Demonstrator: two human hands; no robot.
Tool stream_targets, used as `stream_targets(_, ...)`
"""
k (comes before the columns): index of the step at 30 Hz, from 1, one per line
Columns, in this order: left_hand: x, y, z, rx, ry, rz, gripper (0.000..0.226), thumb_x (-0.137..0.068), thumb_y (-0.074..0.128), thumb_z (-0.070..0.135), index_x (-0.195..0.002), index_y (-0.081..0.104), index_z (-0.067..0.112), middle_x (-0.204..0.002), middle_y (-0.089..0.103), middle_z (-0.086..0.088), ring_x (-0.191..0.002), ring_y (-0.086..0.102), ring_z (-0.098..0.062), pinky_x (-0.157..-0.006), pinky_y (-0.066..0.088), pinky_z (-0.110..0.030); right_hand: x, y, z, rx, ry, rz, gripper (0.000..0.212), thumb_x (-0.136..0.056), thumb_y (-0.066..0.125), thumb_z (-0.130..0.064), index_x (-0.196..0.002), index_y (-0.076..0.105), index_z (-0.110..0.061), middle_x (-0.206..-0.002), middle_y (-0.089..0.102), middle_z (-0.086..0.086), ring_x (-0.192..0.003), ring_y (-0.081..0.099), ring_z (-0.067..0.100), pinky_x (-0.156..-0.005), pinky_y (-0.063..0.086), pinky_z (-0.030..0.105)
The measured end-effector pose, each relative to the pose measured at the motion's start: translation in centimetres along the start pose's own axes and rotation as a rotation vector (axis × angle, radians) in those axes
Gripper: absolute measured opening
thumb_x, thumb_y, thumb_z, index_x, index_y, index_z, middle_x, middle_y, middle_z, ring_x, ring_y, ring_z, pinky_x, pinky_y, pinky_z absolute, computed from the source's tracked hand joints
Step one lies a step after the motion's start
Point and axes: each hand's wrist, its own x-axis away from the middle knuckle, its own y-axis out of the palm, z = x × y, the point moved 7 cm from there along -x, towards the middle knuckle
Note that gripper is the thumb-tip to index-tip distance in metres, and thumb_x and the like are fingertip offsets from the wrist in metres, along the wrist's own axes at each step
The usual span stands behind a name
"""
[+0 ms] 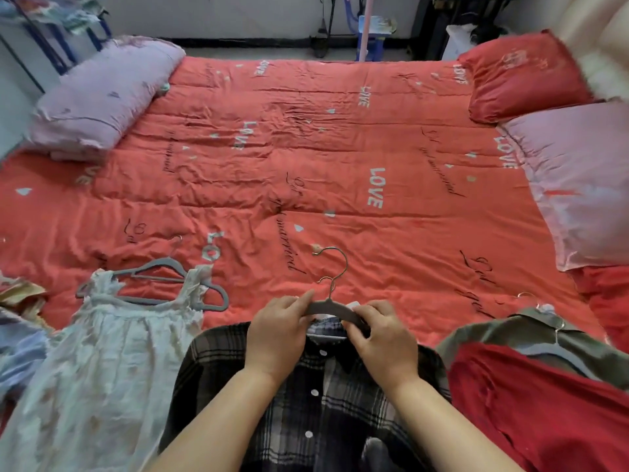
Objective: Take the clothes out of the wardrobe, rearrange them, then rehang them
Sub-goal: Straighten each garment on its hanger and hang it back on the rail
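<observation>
A dark plaid button shirt [316, 396] lies flat on the near edge of the red bedspread [306, 165], collar away from me. At its collar sits a grey hanger [328, 306] with a metal hook pointing up the bed. My left hand [277, 330] pinches the hanger's left arm. Fingers of my right hand [383, 335] close over its right arm at the collar. To the left lies a white sleeveless dress [112, 356] with two grey hangers [153, 284] at its straps. On the right, a red garment [531, 400] rests over an olive one [510, 330].
Lilac pillows lie at the far left [102, 100] and at the right [578, 178], and a red pillow [520, 76] at the far right. More clothes are piled at the left edge [20, 321]. A rack and stools stand beyond the bed.
</observation>
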Motion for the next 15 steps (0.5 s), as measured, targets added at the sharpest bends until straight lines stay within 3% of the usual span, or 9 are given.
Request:
stream_targets(3,-0.2,3.5,-2.6,-0.074,-0.163,-0.145,0.062,-0.083,0.066,0.022,-0.140,0.042,0.024,-0.128,0.053,0.000,-0.119,0.048,-0.022,-0.097,0.039,-0.038,-2.1,4.8,3.1,0.034,0.109,-0.171,0.032,-0.083,0.067,-0.029,-0.113,0.064,-0.020,-0.108,0.058,-0.001,-0.096,0.059,0.022,-0.073,0.046,0.032)
stream_targets(5,0.7,5.5,-3.9,-0.136,-0.242,-0.256,0.066,-0.089,0.059,0.031,-0.146,0.026,0.028,-0.146,0.033,0.000,-0.134,0.029,-0.018,-0.108,0.025,-0.032,-2.5,7.6,4.7,0.110,0.148,-0.298,0.046,-0.086,0.062,-0.032,-0.128,0.053,-0.018,-0.123,0.052,0.002,-0.114,0.050,0.024,-0.092,0.041,0.034)
stream_targets(10,3.9,8.3,-5.0,-0.167,-0.271,-0.406,0.057,-0.093,0.051,0.035,-0.144,0.028,0.028,-0.147,0.028,0.003,-0.135,0.025,-0.016,-0.106,0.025,-0.031,0.4,11.6,6.1,0.123,0.158,-0.514,0.045,-0.089,0.058,-0.031,-0.130,0.050,-0.016,-0.129,0.048,0.004,-0.122,0.042,0.023,-0.101,0.036,0.033)
stream_targets(15,5.8,7.3,-5.6,-0.187,-0.313,-0.412,0.052,-0.094,0.049,0.035,-0.143,0.033,0.026,-0.146,0.032,0.001,-0.135,0.028,-0.017,-0.107,0.027,-0.032,4.2,12.1,4.7,0.113,0.128,-0.609,0.043,-0.092,0.054,-0.032,-0.132,0.048,-0.018,-0.129,0.048,0.001,-0.120,0.044,0.020,-0.099,0.039,0.032)
